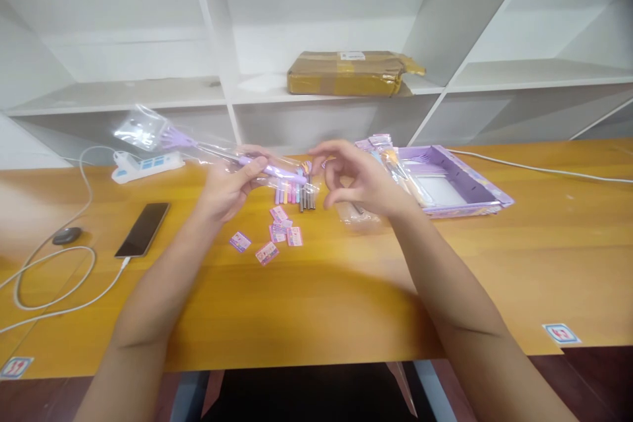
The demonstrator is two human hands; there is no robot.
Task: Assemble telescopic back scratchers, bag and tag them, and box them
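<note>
My left hand (235, 181) is closed around a purple-handled tool (284, 173) in a clear plastic bag; its purple claw-shaped end (175, 138) points up and left. To the right, my right hand (351, 175) is held with curved, spread fingers and nothing visible between them. Below and between the hands, several coloured and metallic sticks (291, 194) lie in a row on the table. Nearer to me are several small printed cards (279, 234). Beside my right hand, more bagged items (395, 161) rest by a purple open box (487, 184).
On the wooden table (316, 303) at left lie a power strip (148, 165), a phone (143, 229) with a charging cable (93, 300), and a dark mouse-like object (66, 235). A taped cardboard box (346, 74) sits on the white shelf behind (163, 93).
</note>
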